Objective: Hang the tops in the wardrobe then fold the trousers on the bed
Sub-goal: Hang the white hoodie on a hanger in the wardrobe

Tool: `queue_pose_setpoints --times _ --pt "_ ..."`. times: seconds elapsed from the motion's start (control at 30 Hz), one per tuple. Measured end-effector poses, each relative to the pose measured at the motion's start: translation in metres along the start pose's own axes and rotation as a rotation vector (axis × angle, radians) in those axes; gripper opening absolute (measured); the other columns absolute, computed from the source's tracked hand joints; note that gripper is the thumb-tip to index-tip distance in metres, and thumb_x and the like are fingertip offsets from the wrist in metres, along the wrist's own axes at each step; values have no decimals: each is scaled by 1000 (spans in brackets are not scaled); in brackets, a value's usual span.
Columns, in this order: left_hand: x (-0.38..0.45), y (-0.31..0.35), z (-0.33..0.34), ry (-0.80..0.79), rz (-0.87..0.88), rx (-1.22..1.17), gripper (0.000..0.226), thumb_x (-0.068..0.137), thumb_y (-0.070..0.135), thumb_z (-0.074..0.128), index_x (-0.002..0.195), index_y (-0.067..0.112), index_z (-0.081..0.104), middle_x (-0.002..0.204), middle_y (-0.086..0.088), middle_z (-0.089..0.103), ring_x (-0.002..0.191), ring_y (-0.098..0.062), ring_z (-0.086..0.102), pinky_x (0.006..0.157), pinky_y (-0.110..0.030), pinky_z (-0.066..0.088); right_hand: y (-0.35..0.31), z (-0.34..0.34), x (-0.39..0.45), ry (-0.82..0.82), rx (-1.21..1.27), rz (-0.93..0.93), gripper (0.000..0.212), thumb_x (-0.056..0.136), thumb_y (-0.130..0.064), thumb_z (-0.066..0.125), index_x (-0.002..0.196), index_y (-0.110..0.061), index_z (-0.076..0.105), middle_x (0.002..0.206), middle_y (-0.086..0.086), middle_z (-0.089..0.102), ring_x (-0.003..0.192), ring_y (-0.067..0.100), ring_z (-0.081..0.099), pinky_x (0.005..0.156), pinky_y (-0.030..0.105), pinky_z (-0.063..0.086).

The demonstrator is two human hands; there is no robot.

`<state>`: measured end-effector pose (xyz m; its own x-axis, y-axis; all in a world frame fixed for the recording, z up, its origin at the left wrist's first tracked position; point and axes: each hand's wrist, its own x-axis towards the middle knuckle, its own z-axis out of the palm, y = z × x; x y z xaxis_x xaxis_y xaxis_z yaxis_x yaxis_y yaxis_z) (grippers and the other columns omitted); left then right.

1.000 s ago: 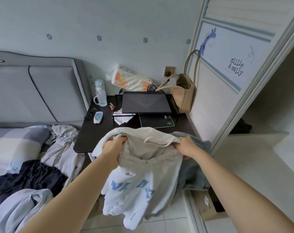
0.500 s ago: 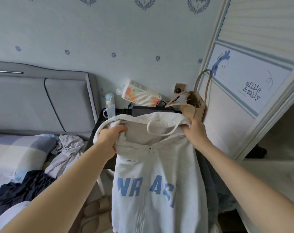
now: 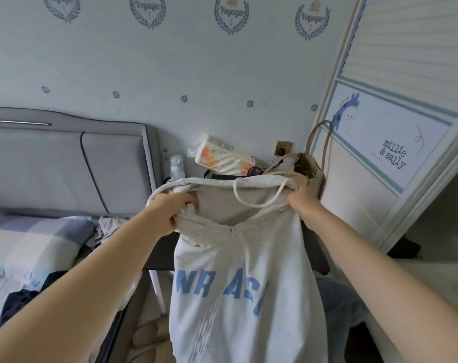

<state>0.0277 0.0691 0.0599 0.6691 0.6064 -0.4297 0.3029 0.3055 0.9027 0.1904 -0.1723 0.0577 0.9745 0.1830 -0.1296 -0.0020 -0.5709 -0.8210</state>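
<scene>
Head view: left hand point(image 3: 170, 213) and right hand point(image 3: 302, 203) each grip the white hoodie point(image 3: 238, 284) at its shoulders, hanging at 6 o'clock. Risk: dangling drawcord point(image 3: 254, 203) could snag while hanging.

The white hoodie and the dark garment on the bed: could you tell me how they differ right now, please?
The white hoodie hangs full-length in the air, gripped by the left hand and right hand; the dark garment lies crumpled on the bed, untouched. The hoodie shows blue lettering; the dark garment looks plain. Neither is on a hanger.
</scene>
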Motion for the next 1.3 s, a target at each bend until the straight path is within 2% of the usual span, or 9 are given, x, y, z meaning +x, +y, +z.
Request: queue_pose_setpoints --times 0.17,0.3,0.43,0.6,0.73,0.97,1.17,1.23,1.3 --pt "-52 21 -25 -290 -47 645 39 69 5 81 103 0 64 83 -14 71 67 -26 71 71 -37 59 -26 -24 -58 -98 231 17 48 86 -37 64 126 -13 55 120 7 59 105 27 57 96 40 45" --pt "-104 19 -52 -201 -204 965 36 81 27 79 97 1 62 86 -15 73 74 -27 72 58 -34 59 -41 -42 -133 -183 350 25 48 77 -33 73 118 -11 60 109 9 64 100 27 62 93 42 50" --pt "-155 43 -76 -25 0 928 28 85 23 74 89 -2 62 61 -8 69 52 -20 64 45 -22 49 -55 -78 -192 -208 428 -45 31 73 -31 74 98 -16 65 96 6 69 84 22 67 69 31 53" --pt "-226 98 -72 105 453 303 18 80 9 75 91 10 61 82 -5 63 67 -14 61 50 -22 55 -58 -136 -241 -51 474 -199 37 63 -49 74 83 -18 69 69 -6 74 62 12 71 56 23 52" --pt "-276 105 -32 -268 342 -8 15 89 13 59 75 15 64 76 0 63 75 -13 63 91 -28 50 -29 -182 -256 209 87 -255 53 62 -62 49 84 -17 66 85 6 69 78 25 68 78 43 57" --pt "-307 82 65 -407 343 7 15 85 10 53 72 10 59 65 -6 58 58 -15 59 64 -21 53 33 -216 -271 -129 -435 32 33 84 -37 52 89 -6 62 67 8 72 58 21 71 61 30 58" --pt "-311 67 128 -599 180 96 13 77 13 65 64 12 65 68 -5 65 63 -21 66 72 -29 55 40 -219 -287 -3 -290 -511 59 70 -57 61 123 -33 50 109 -19 57 101 2 55 77 19 44" --pt "-312 64 146 -631 201 134 8 75 13 66 68 10 68 72 -7 68 64 -23 68 71 -31 56 42 -212 -288 -153 -258 -466 69 65 -66 62 125 -38 44 108 -25 54 99 -5 53 74 13 40" --pt "-305 63 161 -672 236 197 5 72 13 68 72 7 69 77 -10 70 66 -24 70 69 -32 57 60 -208 -276 -132 -336 -410 38 77 -59 62 100 -30 53 89 -20 55 76 -9 53 58 10 35"
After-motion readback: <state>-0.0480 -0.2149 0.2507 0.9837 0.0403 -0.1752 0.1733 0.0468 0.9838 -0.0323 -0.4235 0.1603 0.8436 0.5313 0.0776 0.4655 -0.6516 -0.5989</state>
